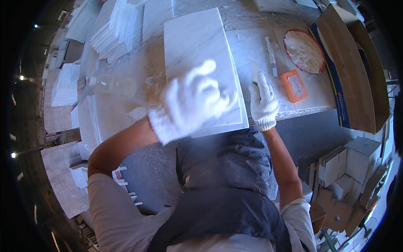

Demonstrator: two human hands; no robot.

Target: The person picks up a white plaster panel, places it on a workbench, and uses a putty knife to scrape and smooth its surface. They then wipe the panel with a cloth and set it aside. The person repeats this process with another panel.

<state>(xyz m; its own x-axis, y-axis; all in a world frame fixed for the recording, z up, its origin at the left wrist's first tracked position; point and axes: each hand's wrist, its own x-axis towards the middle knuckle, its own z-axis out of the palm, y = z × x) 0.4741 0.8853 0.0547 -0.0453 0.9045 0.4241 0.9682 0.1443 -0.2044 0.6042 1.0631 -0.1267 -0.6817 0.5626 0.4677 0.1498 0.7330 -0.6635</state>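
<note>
A white marble tile (194, 38), grey-veined, lies before me on the worktable, and a second tile edge shows beneath it. My left hand (191, 103), in a white knit glove, is over the tile's lower half; it is blurred, its fingers look apart, and I see nothing in them. Whether it touches the tile I cannot tell. Just right of the tile, my gloved right hand (263, 105) is closed around a thin, pale, blade-like tool (254, 71) that points away from me. The tool's lower end is hidden by the fingers.
Right of my right hand are an orange-framed block (294, 86), a white marker-like tube (271, 54) and a red-rimmed bowl of whitish paste (304, 50). A cardboard box (350, 71) stands at the right edge. Left are a clear bottle (112, 85) and stacked tiles (113, 33).
</note>
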